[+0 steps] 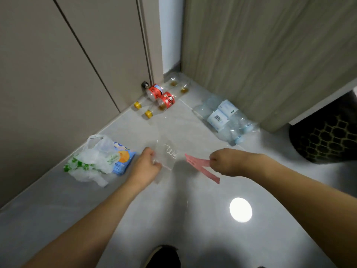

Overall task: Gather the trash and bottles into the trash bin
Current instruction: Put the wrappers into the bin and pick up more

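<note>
Both my hands hold a clear plastic bag (170,151) with white lettering and a pink drawstring (202,167) over the grey floor. My left hand (146,163) grips its left edge; my right hand (226,161) pinches the pink strip. Two clear bottles with red labels and yellow caps (160,97) lie in the far corner by the door. A pile of crushed clear water bottles (224,117) lies against the wooden panel on the right. A white and green plastic bag with a blue packet (100,157) sits by the left wall.
A dark mesh bin (324,136) stands at the right, partly under the wooden panel (270,55). Cupboard doors (58,74) line the left side. A doorstop (144,85) sits in the corner. My dark shoe (164,256) shows at the bottom edge.
</note>
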Available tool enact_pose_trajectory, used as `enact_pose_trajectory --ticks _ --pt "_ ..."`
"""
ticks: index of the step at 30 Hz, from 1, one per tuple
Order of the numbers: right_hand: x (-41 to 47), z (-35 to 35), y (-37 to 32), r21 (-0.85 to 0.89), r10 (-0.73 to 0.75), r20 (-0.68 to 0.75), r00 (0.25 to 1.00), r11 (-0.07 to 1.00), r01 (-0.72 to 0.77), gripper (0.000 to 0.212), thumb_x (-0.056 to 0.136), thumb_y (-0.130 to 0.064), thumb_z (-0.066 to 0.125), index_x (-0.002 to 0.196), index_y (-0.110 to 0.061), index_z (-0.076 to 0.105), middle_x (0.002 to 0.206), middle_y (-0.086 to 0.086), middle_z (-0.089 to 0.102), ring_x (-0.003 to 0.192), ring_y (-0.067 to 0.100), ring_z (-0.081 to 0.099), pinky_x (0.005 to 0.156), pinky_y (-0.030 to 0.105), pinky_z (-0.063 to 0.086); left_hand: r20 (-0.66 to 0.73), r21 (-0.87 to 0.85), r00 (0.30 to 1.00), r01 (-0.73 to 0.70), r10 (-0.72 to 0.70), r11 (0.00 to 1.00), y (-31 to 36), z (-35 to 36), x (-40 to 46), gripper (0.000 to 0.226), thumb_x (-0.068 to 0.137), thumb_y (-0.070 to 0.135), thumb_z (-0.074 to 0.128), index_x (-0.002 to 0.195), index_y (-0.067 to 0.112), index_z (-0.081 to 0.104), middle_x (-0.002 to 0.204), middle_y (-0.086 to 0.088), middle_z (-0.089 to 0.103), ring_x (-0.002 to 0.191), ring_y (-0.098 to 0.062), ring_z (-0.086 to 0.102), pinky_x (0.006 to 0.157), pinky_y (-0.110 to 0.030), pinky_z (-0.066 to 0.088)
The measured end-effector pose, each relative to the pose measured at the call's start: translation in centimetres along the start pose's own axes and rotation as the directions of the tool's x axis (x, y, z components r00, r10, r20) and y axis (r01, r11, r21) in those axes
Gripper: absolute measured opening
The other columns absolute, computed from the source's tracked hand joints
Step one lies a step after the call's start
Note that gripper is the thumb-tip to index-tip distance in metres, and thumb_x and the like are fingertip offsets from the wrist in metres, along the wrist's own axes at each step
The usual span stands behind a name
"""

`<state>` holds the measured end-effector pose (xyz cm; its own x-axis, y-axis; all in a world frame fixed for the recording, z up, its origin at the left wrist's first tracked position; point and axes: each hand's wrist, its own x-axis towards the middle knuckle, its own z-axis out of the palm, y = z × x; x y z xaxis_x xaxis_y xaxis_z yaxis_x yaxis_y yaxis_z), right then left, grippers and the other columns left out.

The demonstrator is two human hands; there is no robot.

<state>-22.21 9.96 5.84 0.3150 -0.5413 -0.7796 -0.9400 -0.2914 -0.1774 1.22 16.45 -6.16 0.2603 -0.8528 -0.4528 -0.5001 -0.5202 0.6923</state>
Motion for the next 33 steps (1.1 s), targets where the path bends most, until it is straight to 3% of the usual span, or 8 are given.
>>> enact_pose_trajectory --ticks 5,8,12,15,18,27,30,33 --pt "-3.9 -4.3 4.7 0.13 0.08 -0.086 0.993 0.989 -0.069 0.04 0.098 -0.033 0.034 0.091 -0.004 0.059 0.087 0.014 0.065 0.078 0.024 0.053 0.069 0.029 0.038 0.06 0.123 0.971 -0.236 0.23 0.964 11.4 0.7 -0.2 0.005 0.083 0.018 0.058 0.086 0.018 0.053 0.085 -0.004 0.063 0.08 -0.031 0.064 0.068 -0.035 0.051" --pt "-6.2 -6.4 8.0 0.232 0.117 -0.123 0.986 0.969 -0.087 0.035 0.095 -0.032 0.037 0.077 -0.007 0.055 0.075 0.014 0.065 0.065 0.025 0.055 0.067 0.029 0.042 0.1 0.225 0.927 -0.374 0.361 0.899 18.6 1.4 -1.4 0.003 0.086 0.018 0.053 0.088 0.018 0.051 0.084 -0.002 0.061 0.08 -0.025 0.061 0.061 -0.03 0.044" --pt "-9.9 -9.0 13.1 0.418 0.206 -0.153 0.967 0.9 -0.125 0.033 0.092 -0.015 0.037 0.063 -0.008 0.049 0.048 0.006 0.058 0.041 0.019 0.053 0.051 0.025 0.042 0.14 0.275 0.859 -0.512 0.493 0.814 26.9 3.0 -3.8 0.008 0.085 0.016 0.046 0.09 0.021 0.049 0.082 -0.005 0.067 0.072 -0.026 0.067 0.062 -0.04 0.056" --pt "-14.9 -11.1 17.8 0.551 0.216 -0.122 0.969 0.827 -0.115 0.034 0.093 -0.015 0.038 0.066 -0.004 0.054 0.053 0.008 0.058 0.052 0.023 0.058 0.057 0.028 0.045 0.163 0.224 0.803 -0.595 0.573 0.772 32.0 4.3 -6.1 0.01 0.088 0.011 0.048 0.09 0.02 0.052 0.068 -0.002 0.063 0.052 -0.02 0.066 0.046 -0.037 0.056" --pt "-20.0 -12.4 23.0 0.731 0.267 -0.24 0.933 0.682 -0.007 0.032 0.091 -0.016 0.039 0.063 -0.007 0.051 0.055 0.01 0.056 0.051 0.026 0.057 0.057 0.029 0.046 0.188 0.191 0.765 -0.644 0.616 0.741 35.9 5.6 -8.1 0.011 0.089 0.012 0.053 0.087 0.023 0.054 0.066 0.001 0.062 0.049 -0.02 0.066 0.045 -0.037 0.056" --pt "-25.4 -10.9 35.3 0.9 0.65 -0.421 0.633 0.386 0.202 0.023 0.083 -0.014 0.039 0.063 -0.012 0.05 0.047 0.006 0.052 0.041 0.021 0.047 0.049 0.022 0.039 0.258 0.294 0.606 -0.792 0.753 0.536 44.5 11.9 -9.7 0.009 0.086 0.02 0.061 0.086 0.028 0.056 0.054 0.01 0.056 0.054 -0.012 0.062 0.06 -0.039 0.056" --pt "-24.2 -9.4 37.7 0.932 0.695 -0.359 0.623 0.307 0.194 0.018 0.078 -0.012 0.04 0.063 -0.014 0.047 0.043 0.003 0.046 0.04 0.018 0.039 0.049 0.023 0.031 0.291 0.323 0.591 -0.801 0.752 0.504 46.3 14.0 -9.5 0.009 0.087 0.019 0.059 0.089 0.027 0.056 0.058 0.011 0.056 0.057 -0.014 0.064 0.062 -0.039 0.056" --pt "-21.8 -8.0 38.8 0.95 0.66 -0.284 0.696 0.29 0.113 0.02 0.085 -0.011 0.038 0.072 -0.009 0.054 0.056 0.007 0.053 0.05 0.02 0.044 0.048 0.024 0.03 0.312 0.294 0.613 -0.789 0.726 0.54 48.1 15.8 -9.2 0.01 0.088 0.015 0.053 0.091 0.024 0.055 0.062 0.003 0.061 0.05 -0.018 0.067 0.054 -0.039 0.057"
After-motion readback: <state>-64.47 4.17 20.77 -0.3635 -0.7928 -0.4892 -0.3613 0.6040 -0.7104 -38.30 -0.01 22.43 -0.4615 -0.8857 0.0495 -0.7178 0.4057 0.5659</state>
